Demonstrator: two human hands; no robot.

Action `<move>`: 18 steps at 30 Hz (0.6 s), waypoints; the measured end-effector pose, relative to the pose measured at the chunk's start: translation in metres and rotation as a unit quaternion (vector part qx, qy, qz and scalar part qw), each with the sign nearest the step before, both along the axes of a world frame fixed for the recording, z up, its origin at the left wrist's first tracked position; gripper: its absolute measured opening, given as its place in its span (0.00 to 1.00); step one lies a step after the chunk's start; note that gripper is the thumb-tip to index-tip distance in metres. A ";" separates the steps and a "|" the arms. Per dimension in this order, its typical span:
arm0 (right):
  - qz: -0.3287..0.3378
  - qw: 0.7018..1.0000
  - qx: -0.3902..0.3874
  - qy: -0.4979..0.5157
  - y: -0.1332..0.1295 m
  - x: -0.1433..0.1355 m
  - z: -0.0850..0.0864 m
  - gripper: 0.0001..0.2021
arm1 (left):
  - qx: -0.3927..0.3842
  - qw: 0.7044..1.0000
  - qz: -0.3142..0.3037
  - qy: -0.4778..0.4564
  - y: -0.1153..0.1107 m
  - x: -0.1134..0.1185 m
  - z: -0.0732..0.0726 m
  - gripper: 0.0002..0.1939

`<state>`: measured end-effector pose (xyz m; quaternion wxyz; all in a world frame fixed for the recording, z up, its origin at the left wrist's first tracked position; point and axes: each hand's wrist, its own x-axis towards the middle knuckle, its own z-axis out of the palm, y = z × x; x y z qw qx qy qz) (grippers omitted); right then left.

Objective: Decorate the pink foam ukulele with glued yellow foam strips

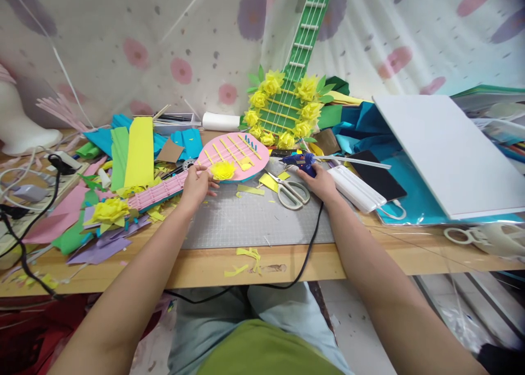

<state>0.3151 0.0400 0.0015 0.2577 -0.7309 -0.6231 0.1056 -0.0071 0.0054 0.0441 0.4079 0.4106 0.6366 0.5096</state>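
Observation:
A pink paper instrument (250,170) lies slanted across the work area, with yellow strips, blue pegs and a yellow paper flower (222,170) on its round part. My left hand (197,186) is at the joint of its neck and round part, fingers curled; what the fingertips hold is too small to make out. My right hand (318,181) is wrapped round a blue glue gun (301,160), whose nozzle points left and whose white glue stick sticks out to the right. Grey-handled scissors (290,193) lie between my hands on the grey cutting mat (254,222).
A green instrument with yellow flowers (283,112) leans at the back. Coloured paper (139,151) and cables (24,244) crowd the left. A white power bank (356,189), a black phone (379,177) and a white board (447,151) lie right. A black cord (314,238) crosses the front edge.

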 end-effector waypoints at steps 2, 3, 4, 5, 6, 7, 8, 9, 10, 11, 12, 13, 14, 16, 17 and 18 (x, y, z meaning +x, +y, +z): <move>0.001 1.000 0.001 0.004 0.000 0.000 -0.001 0.30 | -0.010 1.000 0.002 -0.015 0.000 0.001 0.003 0.10; -0.001 1.000 0.000 0.006 0.001 0.000 -0.001 0.31 | -0.012 1.000 0.003 -0.019 0.001 0.002 0.004 0.09; -0.003 1.000 -0.001 0.007 0.001 0.000 -0.001 0.31 | -0.014 1.000 0.005 -0.019 0.001 0.003 0.005 0.09; -0.005 1.000 -0.003 0.007 0.001 0.000 -0.001 0.31 | -0.014 1.000 0.006 -0.017 0.001 0.003 0.006 0.09; -0.005 1.000 -0.005 0.007 0.001 0.000 -0.001 0.32 | -0.012 1.000 0.007 -0.013 0.001 0.004 0.006 0.08; -0.004 1.000 -0.004 0.007 0.001 0.000 -0.001 0.32 | -0.010 1.000 0.007 -0.007 0.001 0.003 0.006 0.08; -0.002 1.000 -0.001 0.008 0.001 0.000 -0.001 0.32 | -0.008 1.000 0.007 0.001 0.001 0.002 0.005 0.08; -0.001 1.000 0.003 0.008 0.000 0.000 -0.001 0.32 | -0.005 1.000 0.008 0.009 0.002 0.000 0.004 0.08; 0.001 1.000 0.005 0.009 0.000 0.000 -0.001 0.31 | -0.001 1.000 0.010 0.018 0.002 -0.002 0.003 0.09; 0.001 1.000 0.005 0.010 0.000 0.000 0.000 0.31 | 0.004 1.000 0.014 0.027 0.004 -0.005 0.002 0.09; 0.001 1.000 0.003 0.011 0.000 -0.001 0.000 0.31 | 0.008 0.999 0.019 0.038 0.005 -0.009 0.001 0.08; 0.001 1.000 -0.001 0.012 0.000 -0.001 0.000 0.31 | 0.015 0.998 0.025 0.051 0.007 -0.012 0.001 0.08; 0.001 1.000 -0.004 0.013 0.000 -0.001 0.000 0.31 | 0.024 0.997 0.033 0.069 0.008 -0.016 0.002 0.08; -0.001 1.000 -0.003 0.013 0.000 -0.001 0.000 0.31 | 0.046 0.990 0.053 0.120 0.011 -0.020 0.006 0.08; -0.003 1.000 -0.001 0.013 0.000 -0.001 0.000 0.31 | 0.058 0.985 0.062 0.153 0.011 -0.021 0.009 0.08; -0.004 1.000 0.001 0.012 0.000 -0.001 0.000 0.31 | 0.071 0.977 0.068 0.187 0.012 -0.020 0.013 0.08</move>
